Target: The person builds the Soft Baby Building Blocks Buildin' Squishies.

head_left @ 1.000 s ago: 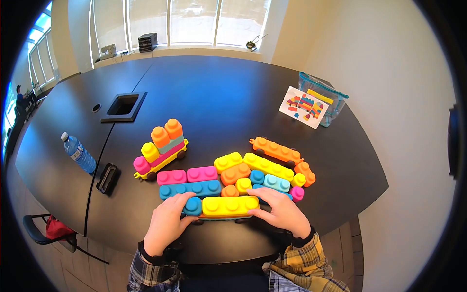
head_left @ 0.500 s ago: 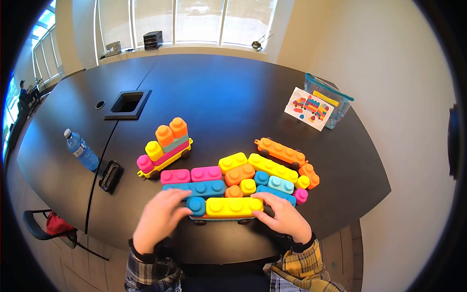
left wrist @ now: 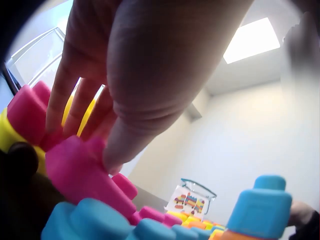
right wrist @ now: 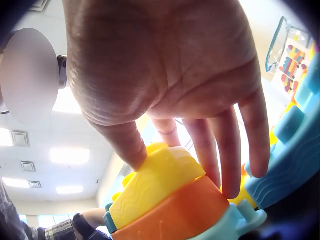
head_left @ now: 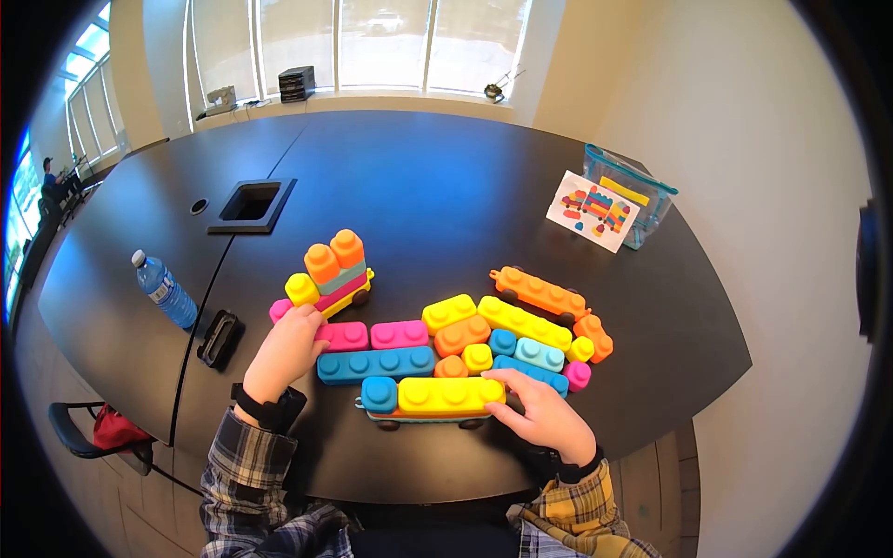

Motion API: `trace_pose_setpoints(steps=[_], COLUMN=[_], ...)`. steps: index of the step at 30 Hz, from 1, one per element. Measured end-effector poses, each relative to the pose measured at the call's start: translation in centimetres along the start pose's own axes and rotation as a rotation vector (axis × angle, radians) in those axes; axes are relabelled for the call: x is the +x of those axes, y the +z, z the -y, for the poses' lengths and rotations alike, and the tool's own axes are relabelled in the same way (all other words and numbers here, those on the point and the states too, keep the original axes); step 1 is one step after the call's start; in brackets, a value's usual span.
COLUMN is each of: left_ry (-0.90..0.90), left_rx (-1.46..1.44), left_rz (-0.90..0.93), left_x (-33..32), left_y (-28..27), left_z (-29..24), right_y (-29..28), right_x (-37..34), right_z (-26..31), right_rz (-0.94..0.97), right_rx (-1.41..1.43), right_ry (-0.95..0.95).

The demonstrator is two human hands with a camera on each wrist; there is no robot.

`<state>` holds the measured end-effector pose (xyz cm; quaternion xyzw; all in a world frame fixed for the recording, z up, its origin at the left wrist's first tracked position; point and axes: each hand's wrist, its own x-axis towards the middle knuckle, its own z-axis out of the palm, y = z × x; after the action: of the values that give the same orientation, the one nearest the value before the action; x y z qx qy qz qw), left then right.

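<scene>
My left hand [head_left: 286, 349] reaches over the left end of a pink building block [head_left: 346, 336], its thumb [left wrist: 117, 150] on one side and its fingers on the other. A second pink block [head_left: 400, 334] lies beside it, and a long blue block [head_left: 376, 365] in front. With thumb and fingers my right hand [head_left: 544, 418] holds the right end of a yellow block [head_left: 445, 397]. That block sits beside a small blue block [head_left: 379, 395] on an orange layer [right wrist: 175, 210] over a light-blue wheeled wagon base [right wrist: 220, 225].
Behind the left hand stands a yellow wagon [head_left: 349, 302] stacked with blocks. Several loose blocks and an orange wagon [head_left: 539, 293] lie to the right. A bottle [head_left: 166, 290] and black case [head_left: 220, 338] are at left. A picture card [head_left: 593, 212] leans on a clear bag [head_left: 651, 209].
The left hand has left the wagon's small blue block and moved left and away from me to the pink block. My right hand stays at the yellow block's right end.
</scene>
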<state>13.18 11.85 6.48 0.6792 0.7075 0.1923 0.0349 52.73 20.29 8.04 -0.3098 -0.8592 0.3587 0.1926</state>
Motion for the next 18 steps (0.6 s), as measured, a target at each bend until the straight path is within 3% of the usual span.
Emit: trace_pose_setpoints(steps=[3, 5, 7, 10, 13, 18], left_ry=[0.010, 0.054, 0.036, 0.104, 0.063, 0.043], left_rx=[-0.029, -0.296, -0.569, -0.643, -0.703, -0.706], left_rz=[-0.108, -0.266, -0.228, -0.061, 0.049, -0.017], left_x=[-0.5, -1.1, -1.9, -3.3, -3.6, -3.9], left_y=[-1.6, -3.2, -4.2, -4.3, -3.7, -2.1], left_z=[-1.6, -3.8, -6.2, -8.0, -9.3, -9.1], right_y=[-0.2, 0.0, 0.1, 0.0, -0.1, 0.2], right_x=[0.1, 0.1, 0.1, 0.2, 0.1, 0.1], right_z=[0.3, -0.1, -0.2, -0.1, 0.1, -0.5], right_rz=[0.018, 0.007, -0.002, 0.004, 0.028, 0.001], right_rx=[-0.025, -0.017, -0.008, -0.015, -0.027, -0.015], right_ry=[0.018, -0.001, -0.018, -0.020, 0.008, -0.029])
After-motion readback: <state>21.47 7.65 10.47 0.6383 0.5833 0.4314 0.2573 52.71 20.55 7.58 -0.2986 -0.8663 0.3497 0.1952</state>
